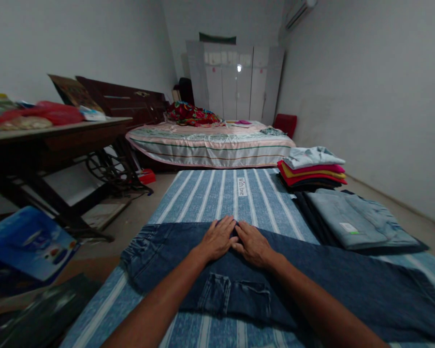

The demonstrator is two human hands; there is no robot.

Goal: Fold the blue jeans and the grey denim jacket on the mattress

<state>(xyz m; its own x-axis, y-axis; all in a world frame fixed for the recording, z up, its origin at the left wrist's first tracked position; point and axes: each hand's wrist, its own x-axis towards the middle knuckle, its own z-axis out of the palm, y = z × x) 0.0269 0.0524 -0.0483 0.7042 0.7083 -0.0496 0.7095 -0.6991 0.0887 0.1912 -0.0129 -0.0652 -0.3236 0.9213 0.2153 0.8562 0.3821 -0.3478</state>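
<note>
A pair of dark blue jeans [311, 275] lies flat across a blue-and-white striped mattress [217, 193], waistband at the left, a back pocket facing up near me. My left hand [217, 239] and my right hand [253, 243] rest side by side on the far edge of the jeans, palms down, fingers stretched flat and touching the denim. Neither hand holds anything.
Folded light-blue jeans [358, 220] lie at the right on the mattress. Behind them stands a stack of folded coloured clothes [311, 169]. A bed [210, 140] and white wardrobe [235, 84] are at the back. A dark table [50, 140] stands left, a blue box [29, 241] below it.
</note>
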